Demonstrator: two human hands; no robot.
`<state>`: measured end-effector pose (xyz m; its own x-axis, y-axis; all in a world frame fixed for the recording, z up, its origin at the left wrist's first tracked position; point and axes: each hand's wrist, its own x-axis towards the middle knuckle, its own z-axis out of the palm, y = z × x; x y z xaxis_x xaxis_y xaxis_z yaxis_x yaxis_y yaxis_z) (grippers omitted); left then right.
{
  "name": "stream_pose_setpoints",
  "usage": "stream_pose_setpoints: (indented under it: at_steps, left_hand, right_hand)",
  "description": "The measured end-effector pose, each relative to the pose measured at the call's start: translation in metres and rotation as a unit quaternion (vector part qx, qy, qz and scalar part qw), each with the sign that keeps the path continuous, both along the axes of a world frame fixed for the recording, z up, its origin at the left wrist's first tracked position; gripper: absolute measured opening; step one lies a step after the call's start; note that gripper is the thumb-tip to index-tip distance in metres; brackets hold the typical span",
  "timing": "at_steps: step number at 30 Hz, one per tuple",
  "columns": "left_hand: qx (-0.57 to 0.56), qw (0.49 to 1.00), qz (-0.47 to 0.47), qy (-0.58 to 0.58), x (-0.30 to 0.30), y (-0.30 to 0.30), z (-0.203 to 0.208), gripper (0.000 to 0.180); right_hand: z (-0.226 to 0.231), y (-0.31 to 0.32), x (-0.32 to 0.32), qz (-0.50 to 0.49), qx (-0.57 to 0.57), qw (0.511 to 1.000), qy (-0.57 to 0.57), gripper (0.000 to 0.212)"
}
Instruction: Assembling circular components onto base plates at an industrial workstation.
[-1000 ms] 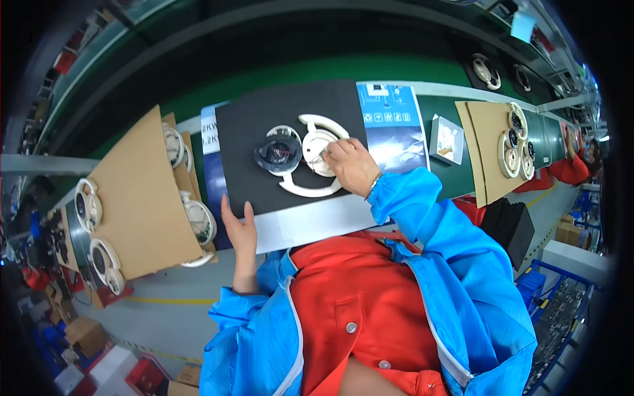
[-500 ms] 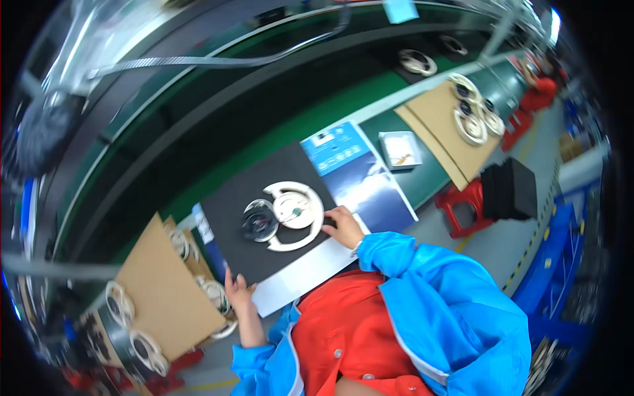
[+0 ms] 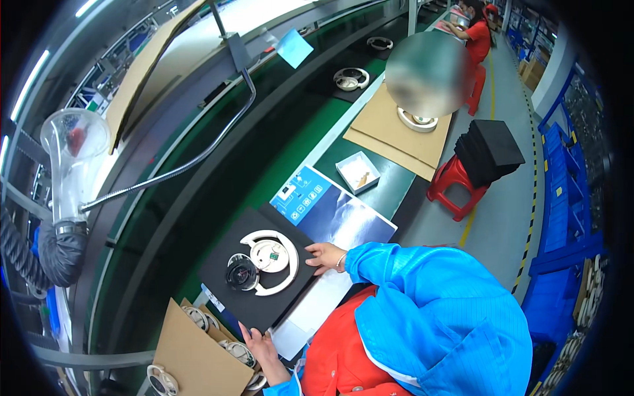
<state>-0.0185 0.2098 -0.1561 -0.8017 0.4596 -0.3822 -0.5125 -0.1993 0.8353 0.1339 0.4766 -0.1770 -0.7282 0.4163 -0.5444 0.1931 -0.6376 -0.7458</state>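
A flat black foam board (image 3: 228,261) lies between my hands, partly over the conveyor's edge. On it rests a pair of white headphones (image 3: 290,274) with opened ear cups. One cup (image 3: 242,272) shows a dark inside; the other shows a white inside with a small green circuit board. My right hand (image 3: 327,257) pinches the right edge of the board, fingers on top. At the near corner my left hand (image 3: 259,343) holds the board's edge, its fingers partly hidden. Beneath the board lies a blue and white printed sheet (image 3: 347,221).
A white tray (image 3: 358,173) with small parts stands beyond the sheet, before cardboard (image 3: 396,132). The conveyor (image 3: 264,145) carries more headphones. At the near left, a carton (image 3: 198,360) holds headphones. Black boards lie on a red stool (image 3: 456,191). A person in red (image 3: 477,43) sits farther off.
The black board with the headphones has shifted and turned relative to the printed sheet, towards the conveyor. Both hands have stayed at its edges. My view has turned.
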Motion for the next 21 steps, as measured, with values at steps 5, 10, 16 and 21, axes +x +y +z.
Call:
stream_pose_setpoints:
  at_steps: [5, 10, 16, 21]
  left_hand:
    - [0.023, 0.998, -0.048, 0.023, -0.005, 0.008, 0.002, 0.054]
    - [0.017, 0.999, -0.031, -0.004, -0.003, 0.048, 0.014, 0.046]
    - [-0.271, 0.915, -0.033, 0.297, 0.013, 0.066, -0.003, 0.033]
    - [-0.357, 0.798, -0.071, 0.479, 0.048, 0.057, -0.005, 0.025]
  right_hand:
    - [0.025, 0.011, 0.012, -0.003, -0.039, 0.999, 0.033, 0.058]
    - [0.034, 0.046, 0.012, -0.049, -0.042, 0.994, 0.086, 0.057]
    - [0.049, 0.111, -0.032, -0.087, -0.016, 0.994, 0.066, 0.046]
    - [0.023, 0.159, -0.113, -0.124, 0.002, 0.992, -0.001, 0.053]
